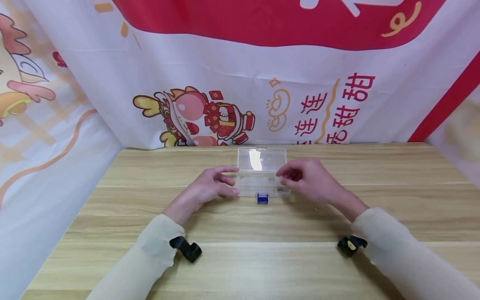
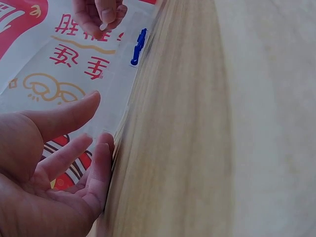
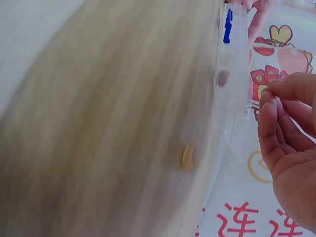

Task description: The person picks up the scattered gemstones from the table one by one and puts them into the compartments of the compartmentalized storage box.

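Note:
A clear plastic compartment box (image 1: 256, 182) lies on the table with its lid (image 1: 268, 160) raised at the back and a blue latch (image 1: 262, 199) at its front. My left hand (image 1: 211, 183) is at the box's left end, fingers spread and relaxed; whether they touch it I cannot tell. Above the right end, my right hand (image 1: 309, 179) pinches a small pale piece (image 2: 103, 26) between thumb and fingertips; its kind is too small to tell. A small dark brownish item (image 3: 223, 78) shows through the box wall at the right end.
A small tan, ring-like piece (image 3: 188, 157) lies on the wooden table (image 1: 240, 266), to the right of the box. Behind the table hangs a printed white and red cloth (image 1: 225, 62). Black camera mounts (image 1: 186, 249) sit at both wrists.

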Tool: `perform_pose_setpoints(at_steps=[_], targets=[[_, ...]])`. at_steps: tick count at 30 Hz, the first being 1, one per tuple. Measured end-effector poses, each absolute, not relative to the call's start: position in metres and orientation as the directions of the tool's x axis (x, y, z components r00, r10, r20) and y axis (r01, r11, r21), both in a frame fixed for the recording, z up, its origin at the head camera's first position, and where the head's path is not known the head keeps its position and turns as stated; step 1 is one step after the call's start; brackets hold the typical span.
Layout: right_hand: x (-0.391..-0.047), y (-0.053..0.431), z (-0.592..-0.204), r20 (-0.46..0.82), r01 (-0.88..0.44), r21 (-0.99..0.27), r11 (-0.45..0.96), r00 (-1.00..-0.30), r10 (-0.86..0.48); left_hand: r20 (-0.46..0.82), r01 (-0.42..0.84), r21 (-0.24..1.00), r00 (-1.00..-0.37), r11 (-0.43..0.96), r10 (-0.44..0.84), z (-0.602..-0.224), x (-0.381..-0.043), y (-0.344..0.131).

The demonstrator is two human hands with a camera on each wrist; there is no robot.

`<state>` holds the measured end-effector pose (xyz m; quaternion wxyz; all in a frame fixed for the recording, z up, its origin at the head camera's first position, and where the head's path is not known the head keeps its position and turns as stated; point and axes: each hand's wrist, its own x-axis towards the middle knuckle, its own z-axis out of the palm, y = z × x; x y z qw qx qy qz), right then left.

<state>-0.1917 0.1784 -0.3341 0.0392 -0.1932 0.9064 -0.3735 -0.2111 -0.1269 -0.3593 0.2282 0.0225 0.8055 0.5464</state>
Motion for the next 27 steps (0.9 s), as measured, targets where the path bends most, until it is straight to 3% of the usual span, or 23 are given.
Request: perform_pose_setpoints(at_steps=[27], targets=[[-0.200,0.141,-0.339,0.057,-0.371,-0.662,0.651,-0.891,-0.450,-0.358,-0.226,0.882,-0.892,0.414,0.275,-0.358,-0.210,-0.126]])
